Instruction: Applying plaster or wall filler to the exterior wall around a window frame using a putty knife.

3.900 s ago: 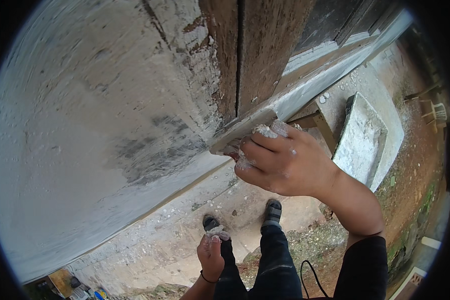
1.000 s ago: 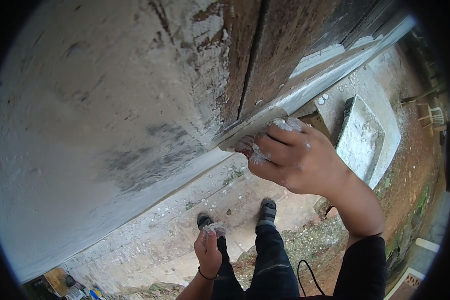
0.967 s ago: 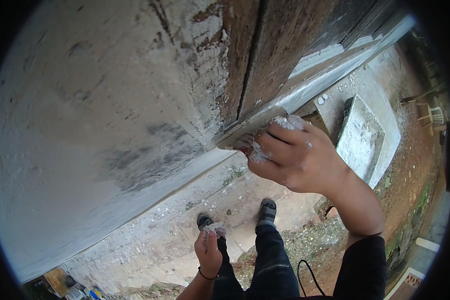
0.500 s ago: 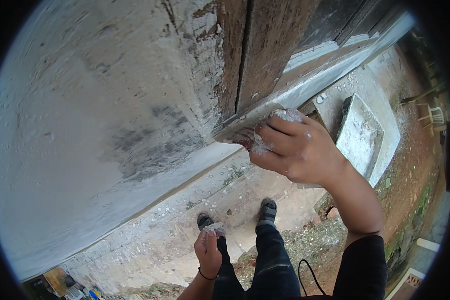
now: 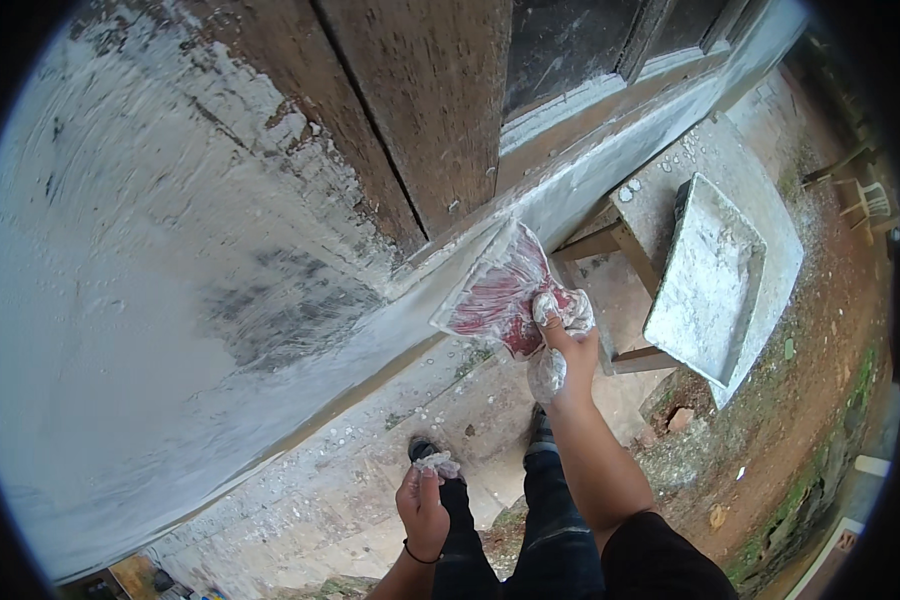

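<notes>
My right hand [image 5: 567, 345] grips a red putty spreader [image 5: 498, 292] with a wide flat blade. White paste is smeared over the blade, and more coats my fingers. The blade is held out beside the lower edge of a white plastered wall [image 5: 150, 250], below the wooden frame. My left hand [image 5: 423, 510] hangs lower, its fingers pinched on a crumpled whitish lump [image 5: 438, 464]; its material is unclear. On the wall, a dark grey patch [image 5: 285, 305] shows through near the frame's corner.
A weathered wooden frame [image 5: 420, 100] with dark panels adjoins the plaster. To the right, a white-smeared rectangular tray [image 5: 705, 285] rests on a table [image 5: 660, 190] with wooden legs. My feet stand on a paved ledge [image 5: 360, 470] spotted with white drips. Farther right are bare soil and a plastic chair [image 5: 870, 203].
My right hand has drawn back from the wall corner and turned, so the spreader's smeared red face now shows. The left hand has barely moved. The view has shifted.
</notes>
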The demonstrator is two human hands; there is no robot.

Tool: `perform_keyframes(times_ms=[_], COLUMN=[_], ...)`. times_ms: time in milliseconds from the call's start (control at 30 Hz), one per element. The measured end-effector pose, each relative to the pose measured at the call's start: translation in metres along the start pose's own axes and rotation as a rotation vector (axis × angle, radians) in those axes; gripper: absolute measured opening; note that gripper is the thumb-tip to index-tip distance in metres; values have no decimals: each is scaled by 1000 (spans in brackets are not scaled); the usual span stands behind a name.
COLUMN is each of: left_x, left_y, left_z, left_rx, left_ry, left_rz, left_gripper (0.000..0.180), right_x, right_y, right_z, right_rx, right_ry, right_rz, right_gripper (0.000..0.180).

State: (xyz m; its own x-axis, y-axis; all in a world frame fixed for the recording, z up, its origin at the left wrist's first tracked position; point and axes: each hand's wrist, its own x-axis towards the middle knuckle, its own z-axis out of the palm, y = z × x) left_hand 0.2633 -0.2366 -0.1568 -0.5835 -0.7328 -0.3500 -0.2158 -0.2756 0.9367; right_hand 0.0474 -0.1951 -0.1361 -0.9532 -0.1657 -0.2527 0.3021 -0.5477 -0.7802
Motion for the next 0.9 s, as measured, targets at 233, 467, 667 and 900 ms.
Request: perform_keyframes(times_ms=[233, 467, 667, 900], left_x=[-2, 0, 1, 3], left_y=[7, 2, 5, 4], left_z=[0, -5, -1, 9], left_rx=[109, 118, 131, 95], left_ry=[19, -43, -12, -7], left_rz=[-43, -18, -73, -81], left_gripper=[24, 23, 23, 23], right_x=[18, 12, 9, 20], right_y=[39, 48, 40, 54], right_z=[18, 16, 17, 8], right_rx=[347, 319, 496, 432], right_ry=[77, 198, 71, 156], right_rz=[161, 135, 163, 188], right_gripper=[22, 26, 20, 22])
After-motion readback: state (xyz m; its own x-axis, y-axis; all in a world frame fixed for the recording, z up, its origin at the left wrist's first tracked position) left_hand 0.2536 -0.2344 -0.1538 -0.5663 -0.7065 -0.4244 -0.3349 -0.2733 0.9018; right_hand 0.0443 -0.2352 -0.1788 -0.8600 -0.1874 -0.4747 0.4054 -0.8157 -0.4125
